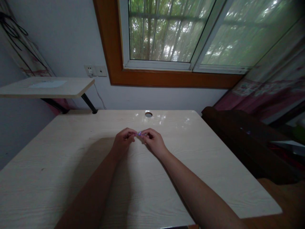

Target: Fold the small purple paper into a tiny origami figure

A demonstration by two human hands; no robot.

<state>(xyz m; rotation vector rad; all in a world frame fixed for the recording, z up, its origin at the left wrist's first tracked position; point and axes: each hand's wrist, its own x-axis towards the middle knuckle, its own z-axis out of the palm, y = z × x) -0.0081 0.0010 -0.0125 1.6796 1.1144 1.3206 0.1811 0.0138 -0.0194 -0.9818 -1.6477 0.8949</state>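
Note:
Between my two hands is a small, thin purple-and-white item (139,133), too small for me to make out its kind. My left hand (124,140) pinches its left end between thumb and fingers. On the other side, my right hand (152,140) grips the right end the same way. Most of the item is hidden by the fingertips. Both hands are over the far middle part of the pale wooden desk (152,190), with the fingertips close together.
A round cable hole (148,114) lies beyond my hands near the desk's back edge. At the back left a raised shelf (78,90) on black legs carries a pale sheet (49,84). Dark furniture (240,140) stands along the right side. A window (166,35) is ahead.

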